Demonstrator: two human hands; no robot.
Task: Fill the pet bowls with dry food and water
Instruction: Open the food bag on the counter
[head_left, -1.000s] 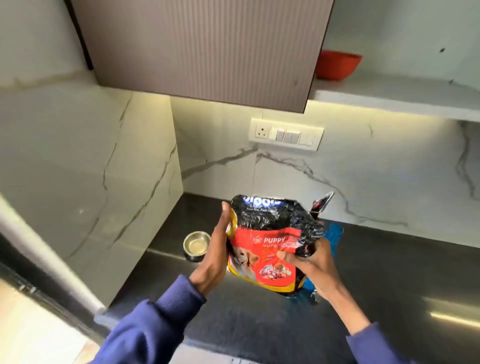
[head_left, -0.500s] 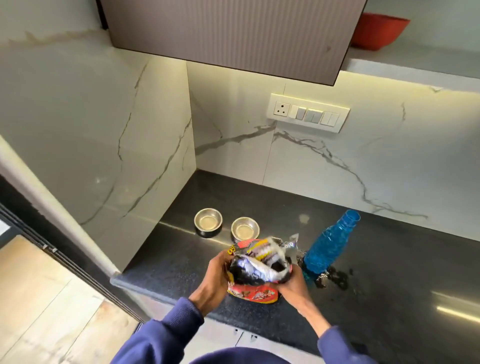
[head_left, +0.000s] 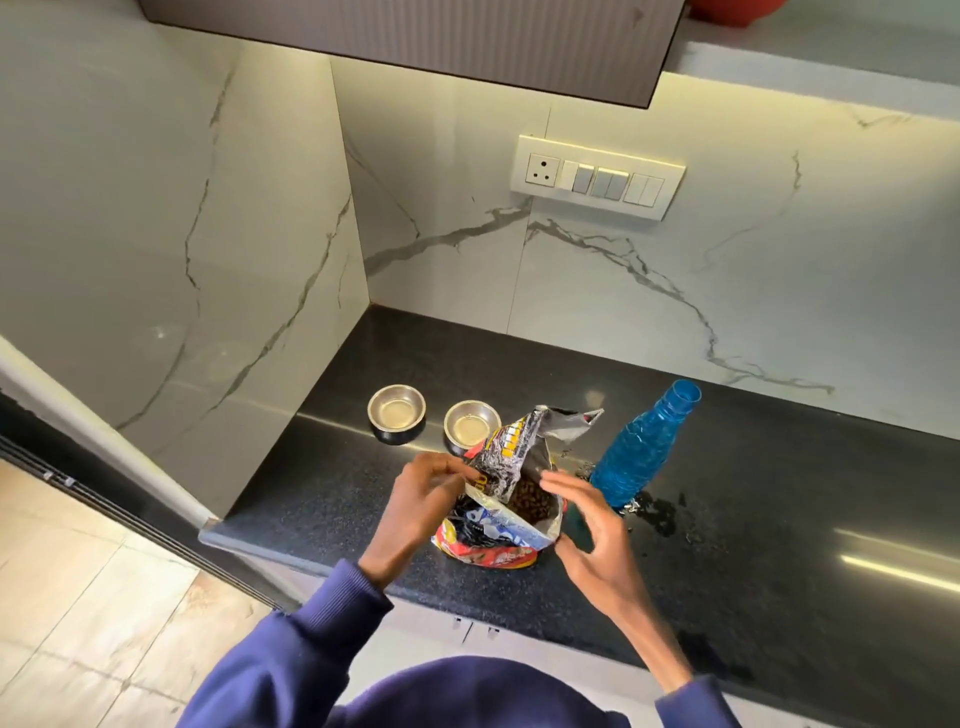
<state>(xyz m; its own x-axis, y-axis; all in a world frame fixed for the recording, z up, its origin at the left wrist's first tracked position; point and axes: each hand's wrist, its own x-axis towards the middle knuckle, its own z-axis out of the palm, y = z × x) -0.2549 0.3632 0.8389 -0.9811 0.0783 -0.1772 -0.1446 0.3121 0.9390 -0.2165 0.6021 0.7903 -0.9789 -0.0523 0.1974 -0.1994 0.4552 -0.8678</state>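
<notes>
Your left hand (head_left: 431, 488) pinched the top flap of the puppy-food bag (head_left: 496, 525), while your right hand (head_left: 592, 525) hung loose, fingers spread, just beside the bag's right rim; the blur hid whether it touched. A second before, both hands had held the bag in the air with its top folded over. Now it stood on the dark desk (head_left: 779, 493), mouth pulled open, brown kibble (head_left: 530, 501) showing inside. Just beyond it sat the left bowl (head_left: 396, 410) and the right bowl (head_left: 470, 423), side by side, neither showing kibble. To the right stood a blue bottle (head_left: 644, 447), no cap showing, beside a wet patch (head_left: 662, 514). With the bag open, pouring looked the likely next step; both bowls remained to be filled.
</notes>
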